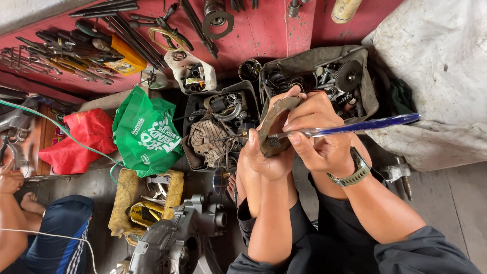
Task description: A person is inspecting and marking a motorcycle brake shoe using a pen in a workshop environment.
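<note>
Dirty grey floor lies under everything. Left hand (266, 152) grips a curved rusty metal part (271, 127). Right hand (317, 134) grips a blue-handled screwdriver (355, 127), its tip touching that part. Just beyond sit trays of parts (218, 127), then a green bag (147, 134).

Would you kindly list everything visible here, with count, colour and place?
curved metal part: one, rusty brown, centre
screwdriver: one, blue handle, pointing right
parts trays: two, grey, behind the hands
green bag: one, left of centre
red bag: one, far left
hand tools: many, on red surface, top left
engine casing: one, grey, bottom
another person's leg: blue shorts, bottom left
left hand: holds the part
right hand: grips the screwdriver, watch on wrist
</note>
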